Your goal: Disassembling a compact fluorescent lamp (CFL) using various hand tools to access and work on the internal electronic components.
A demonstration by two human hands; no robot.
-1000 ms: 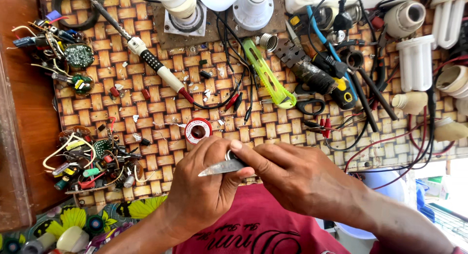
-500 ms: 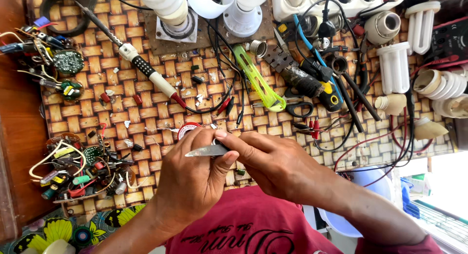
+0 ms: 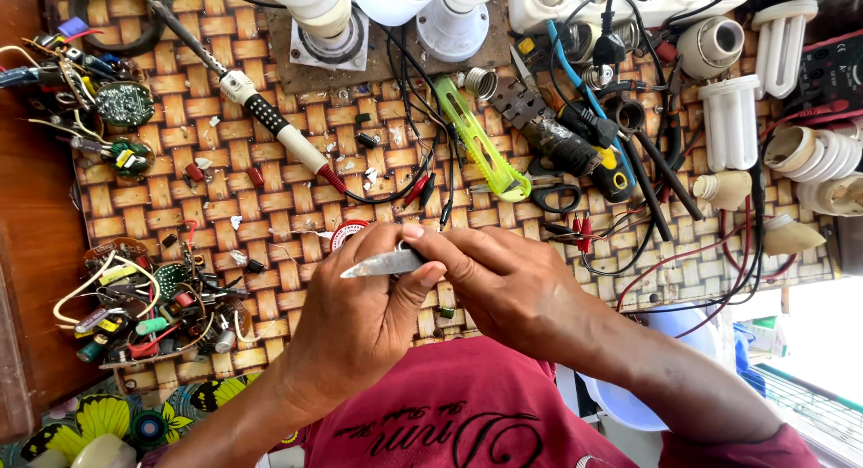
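Steel pointed blade point(image 3: 382, 264) pinched between left hand point(image 3: 360, 320) fingers and right hand point(image 3: 503, 284) fingertips, above woven rattan mat point(image 3: 270, 198).

The left hand point(image 3: 360, 320) and the right hand point(image 3: 503, 284) are meeting above a woven mat point(image 3: 270, 207), pinching a small silvery blade point(image 3: 382, 264) between their fingertips, its point aiming left. Just behind the blade, a red-and-white solder spool point(image 3: 346, 234) is lying on the mat. A soldering iron point(image 3: 261, 117) is resting diagonally further up, and a yellow-green utility knife point(image 3: 481, 144) is lying to its right. A heap of loose electronic parts point(image 3: 148, 306) is sitting near the left hand, and white lamp tubes point(image 3: 730, 122) are lying well off at the right.
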